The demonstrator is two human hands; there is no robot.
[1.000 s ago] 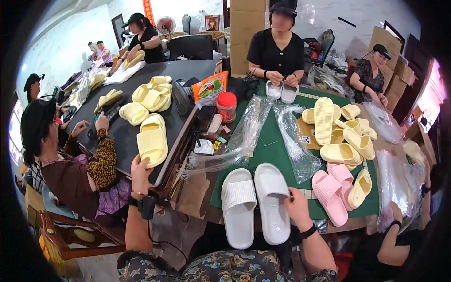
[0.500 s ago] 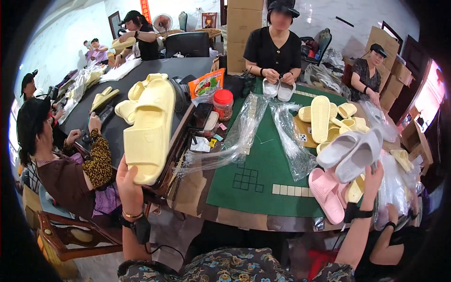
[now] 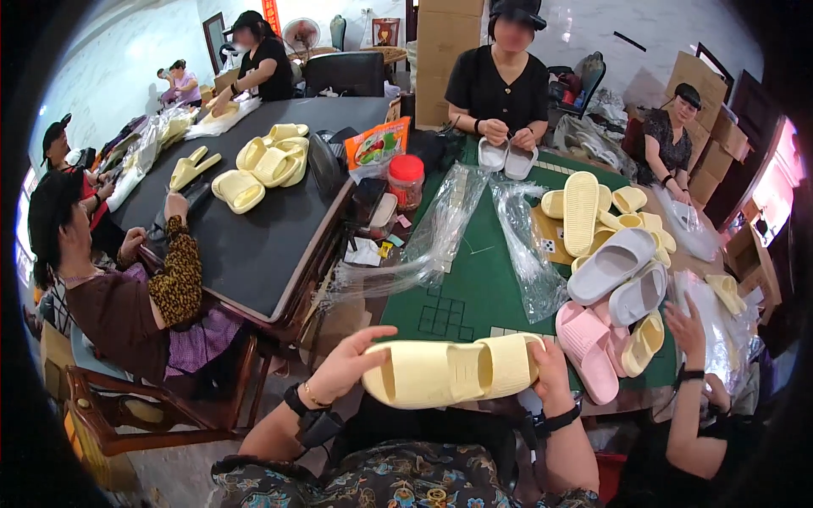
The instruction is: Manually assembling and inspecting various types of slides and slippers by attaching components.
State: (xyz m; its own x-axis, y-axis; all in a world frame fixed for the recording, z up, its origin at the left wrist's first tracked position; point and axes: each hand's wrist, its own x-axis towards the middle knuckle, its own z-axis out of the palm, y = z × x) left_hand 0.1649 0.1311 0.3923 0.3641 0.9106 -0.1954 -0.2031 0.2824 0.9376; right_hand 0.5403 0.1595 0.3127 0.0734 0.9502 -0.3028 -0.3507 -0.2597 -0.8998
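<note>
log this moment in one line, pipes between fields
left hand: at left end of yellow slippers | right hand: gripping right end | gray slippers: lying near pink slippers

Bright room with pale marbled walls (image 3: 576, 21)
Behind the black counter (image 3: 271, 237), a fan (image 3: 301, 34); right of it, a green counter (image 3: 478, 292); nearer, a wooden chair (image 3: 95, 427).
</note>
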